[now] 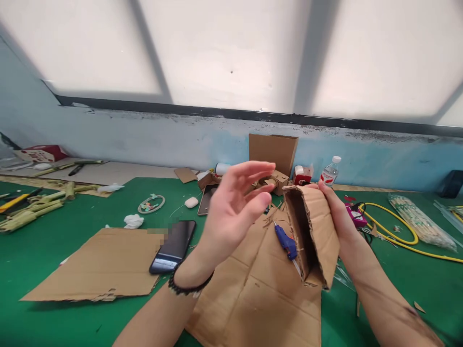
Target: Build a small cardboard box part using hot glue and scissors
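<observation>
My right hand (337,212) grips a small cardboard box (320,226) from its right side. The box is tilted, and its open, hollow side faces left. My left hand (237,212) is raised to the left of the box, apart from it, with fingers bent but spread and nothing between them. Below and behind the box lies a blue glue gun (286,241) with a glue stick poking from its back end. It rests on a large creased cardboard sheet (253,299) spread across the table in front of me.
A phone (173,246) overlaps another cardboard piece (104,262) at left. Behind stand a water bottle (330,171) and an upright cardboard panel (273,152). To the right are a yellow cable (394,241) and a bag of sticks (421,221). A green mat (126,202) covers the table.
</observation>
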A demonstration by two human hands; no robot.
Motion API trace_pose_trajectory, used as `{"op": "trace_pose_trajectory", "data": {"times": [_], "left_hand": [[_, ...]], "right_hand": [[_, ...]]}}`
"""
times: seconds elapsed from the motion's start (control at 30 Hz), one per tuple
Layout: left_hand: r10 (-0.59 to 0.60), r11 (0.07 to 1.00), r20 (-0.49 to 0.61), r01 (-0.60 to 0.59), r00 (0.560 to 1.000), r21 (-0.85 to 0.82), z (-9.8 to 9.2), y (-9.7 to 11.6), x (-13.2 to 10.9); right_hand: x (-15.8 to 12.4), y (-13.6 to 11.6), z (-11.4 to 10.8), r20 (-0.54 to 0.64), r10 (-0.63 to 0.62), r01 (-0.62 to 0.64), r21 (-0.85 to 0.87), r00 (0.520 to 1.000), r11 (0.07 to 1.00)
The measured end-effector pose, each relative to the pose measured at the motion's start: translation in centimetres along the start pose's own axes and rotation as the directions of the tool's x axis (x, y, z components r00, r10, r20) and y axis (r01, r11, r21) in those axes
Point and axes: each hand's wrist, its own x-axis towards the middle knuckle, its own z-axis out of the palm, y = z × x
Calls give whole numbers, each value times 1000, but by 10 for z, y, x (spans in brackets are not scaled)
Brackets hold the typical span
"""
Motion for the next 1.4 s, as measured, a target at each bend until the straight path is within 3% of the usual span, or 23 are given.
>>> {"op": "trace_pose_trajectory", "data": {"times": [0.1, 0.2, 0.27, 0.4, 0.53, 0.67, 0.8, 0.97, 1.07, 1.23, 1.4], "left_hand": [[-166, 985, 203, 153, 965, 77, -2, -19, 7], [-197, 978, 299, 168, 934, 121, -7, -35, 10], [-190, 979, 277, 159, 942, 128, -12, -45, 13], [-180, 982, 194, 164, 964, 96, -24, -61, 21], [-184, 982, 153, 174, 971, 74, -32, -70, 25], [-204, 978, 222, 190, 954, 83, -32, -71, 25], [-170, 985, 327, 155, 930, 72, -30, -68, 24], [-101, 986, 297, 55, 950, 158, -31, -64, 20], [-102, 982, 273, 53, 956, 180, -30, -59, 18], [-74, 982, 282, 20, 957, 190, -30, -56, 20], [154, 958, 234, -203, 960, 201, -33, -63, 20]], "right_hand": [[-2, 1, 1, -34, -129, 120, -184, 991, 976], [-4, 0, 5, 27, -327, 314, -358, 945, 879], [-5, 0, 6, 77, -346, 350, -355, 935, 867], [4, -3, 1, 110, -267, 284, -189, 957, 940], [12, -8, -14, 176, -246, 284, -242, 953, 928], [10, -11, -22, 303, -314, 423, -424, 900, 801], [4, -14, -19, 382, -453, 592, -512, 806, 622], [-2, -12, -13, 403, -564, 680, -568, 721, 464], [-3, -9, -12, 393, -581, 685, -568, 713, 456], [0, -10, -15, 304, -591, 642, -560, 747, 524], [0, -13, -14, 257, -609, 642, -503, 751, 579]]}}
